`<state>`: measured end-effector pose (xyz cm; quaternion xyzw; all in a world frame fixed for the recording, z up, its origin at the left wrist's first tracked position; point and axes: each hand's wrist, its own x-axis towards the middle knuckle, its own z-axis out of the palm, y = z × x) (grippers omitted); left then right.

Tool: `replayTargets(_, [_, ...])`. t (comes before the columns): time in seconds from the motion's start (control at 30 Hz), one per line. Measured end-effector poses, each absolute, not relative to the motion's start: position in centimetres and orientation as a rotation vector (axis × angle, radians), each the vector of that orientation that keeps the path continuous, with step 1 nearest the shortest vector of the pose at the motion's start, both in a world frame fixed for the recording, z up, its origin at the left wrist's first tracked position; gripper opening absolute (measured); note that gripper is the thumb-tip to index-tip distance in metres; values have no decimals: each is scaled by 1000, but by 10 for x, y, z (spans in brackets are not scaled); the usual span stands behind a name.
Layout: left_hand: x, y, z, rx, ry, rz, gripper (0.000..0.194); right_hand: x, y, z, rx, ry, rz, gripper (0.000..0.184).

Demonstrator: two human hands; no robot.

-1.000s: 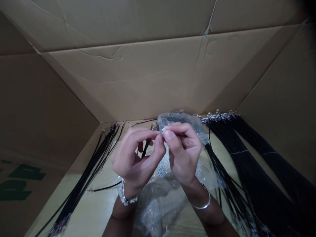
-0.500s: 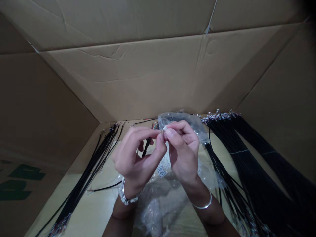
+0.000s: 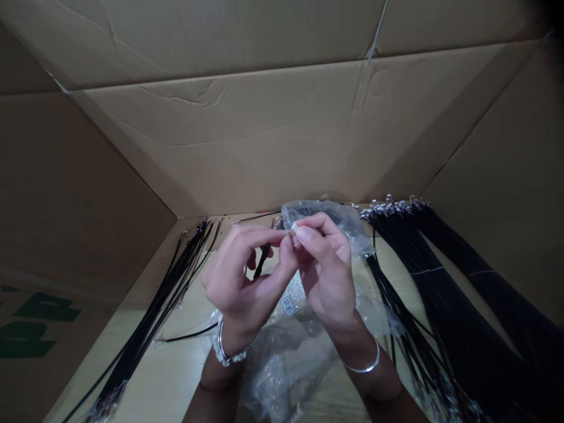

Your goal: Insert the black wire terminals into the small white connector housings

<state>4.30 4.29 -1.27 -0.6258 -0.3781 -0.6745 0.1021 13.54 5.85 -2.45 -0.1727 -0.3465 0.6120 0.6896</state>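
Over the middle of the table my two hands meet at the fingertips. Between thumb and forefinger, my right hand (image 3: 328,264) pinches a small white connector housing (image 3: 295,227). Closed in a pinch, my left hand (image 3: 247,270) grips the thin wire end of a black cable (image 3: 263,261), whose sheath passes behind its fingers. The wire tip meets the connector; whether it sits inside cannot be made out. Beneath the hands lies a clear plastic bag (image 3: 282,346) with small white pieces (image 3: 296,289) and a handwritten label (image 3: 288,306).
Bundled black cables (image 3: 158,311) lie on the left. Thicker tied bundles (image 3: 445,282) with white-tipped ends (image 3: 392,207) lie on the right. Another plastic bag (image 3: 330,214) rests behind my hands. Cardboard walls (image 3: 247,147) enclose the table (image 3: 176,370) at the back and sides.
My right hand has shifted and tilted very slightly, with the white connector still in its pinch. The left hand stays almost in place.
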Motion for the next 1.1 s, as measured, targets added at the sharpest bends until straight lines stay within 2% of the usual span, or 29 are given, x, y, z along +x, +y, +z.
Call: replayTargets(1.1, [40,42,-12,-1860,-1158,-1893,18,135,60,-28,-399,-809,1328,11])
